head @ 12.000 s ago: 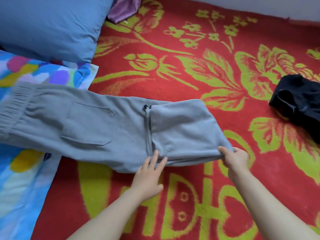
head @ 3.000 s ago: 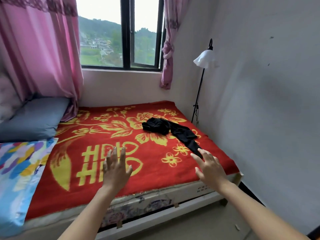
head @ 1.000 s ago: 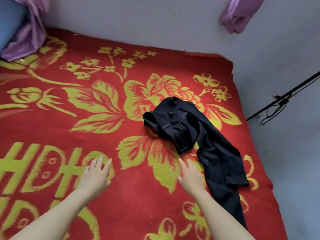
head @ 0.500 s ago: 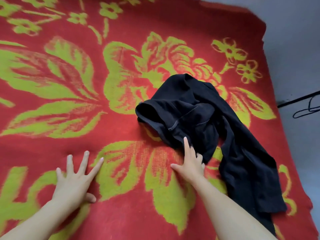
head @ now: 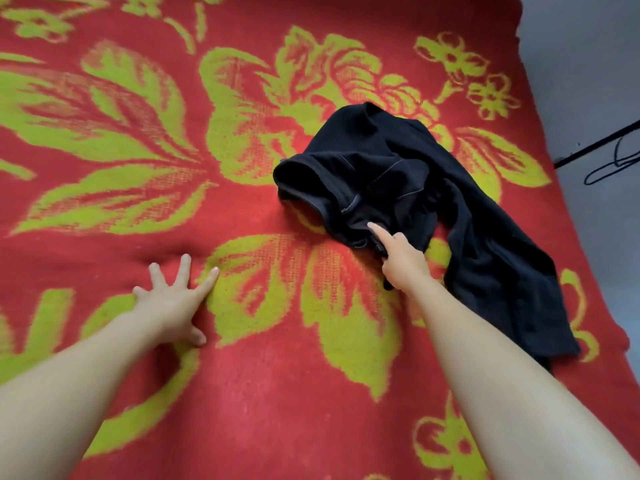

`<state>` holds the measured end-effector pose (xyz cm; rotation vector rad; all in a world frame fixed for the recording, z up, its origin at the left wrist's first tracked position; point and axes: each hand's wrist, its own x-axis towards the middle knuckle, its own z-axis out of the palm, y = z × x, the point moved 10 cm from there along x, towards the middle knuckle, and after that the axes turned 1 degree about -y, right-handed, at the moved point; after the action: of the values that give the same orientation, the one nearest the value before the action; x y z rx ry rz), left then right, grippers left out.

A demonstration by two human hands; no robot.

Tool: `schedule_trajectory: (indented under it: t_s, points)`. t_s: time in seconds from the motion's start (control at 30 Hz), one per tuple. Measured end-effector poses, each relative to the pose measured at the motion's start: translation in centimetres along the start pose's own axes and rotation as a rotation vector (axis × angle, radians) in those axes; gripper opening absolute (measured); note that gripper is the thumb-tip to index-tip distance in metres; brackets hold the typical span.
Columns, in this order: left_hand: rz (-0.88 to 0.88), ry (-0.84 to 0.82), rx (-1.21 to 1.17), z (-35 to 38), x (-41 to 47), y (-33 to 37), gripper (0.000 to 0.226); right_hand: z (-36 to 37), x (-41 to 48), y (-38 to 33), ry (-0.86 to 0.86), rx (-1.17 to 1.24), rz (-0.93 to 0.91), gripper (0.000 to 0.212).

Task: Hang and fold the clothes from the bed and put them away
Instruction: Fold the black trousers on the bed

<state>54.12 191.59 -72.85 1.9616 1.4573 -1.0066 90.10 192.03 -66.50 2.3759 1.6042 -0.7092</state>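
A crumpled black garment (head: 467,220) lies on the right half of the red and green flowered blanket (head: 277,393), its long part trailing toward the near right edge. My right hand (head: 401,261) is at the garment's near edge by the waistband; the index finger lies straight on the cloth and the other fingers are tucked into the fabric, gripping it. My left hand (head: 173,299) presses flat on the blanket to the left, fingers spread, holding nothing and well apart from the garment.
The bed's right edge meets a grey wall (head: 588,81). A thin black lamp pole with a looped cable (head: 599,157) stands by that wall. The blanket stretches wide to the left and toward me.
My right hand has moved forward from the blanket onto the garment's edge and closed its fingers into the cloth. My left hand has slid a little forward and stays flat. The view has come closer.
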Motion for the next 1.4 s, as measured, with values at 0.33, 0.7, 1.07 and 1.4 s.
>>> schedule_trajectory:
  t_s: [0.33, 0.7, 1.07, 1.4]
  points:
    - [0.034, 0.198, -0.185, 10.3, -18.1, 6.9, 0.109, 8.4, -26.8, -1.4, -0.425, 0.087, -0.094, 0.078]
    - [0.221, 0.441, -0.165, 7.7, -34.1, 9.5, 0.128, -6.6, -42.8, -2.2, -0.449, 0.098, -0.197, 0.065]
    - [0.564, 0.602, -0.273, 6.4, -44.8, 18.4, 0.134, -27.0, -54.8, -2.2, 0.078, 0.762, -0.271, 0.038]
    - [0.860, 1.162, -0.587, -5.9, -57.4, 16.1, 0.119, -35.1, -59.0, -0.5, 0.445, 1.234, -0.209, 0.022]
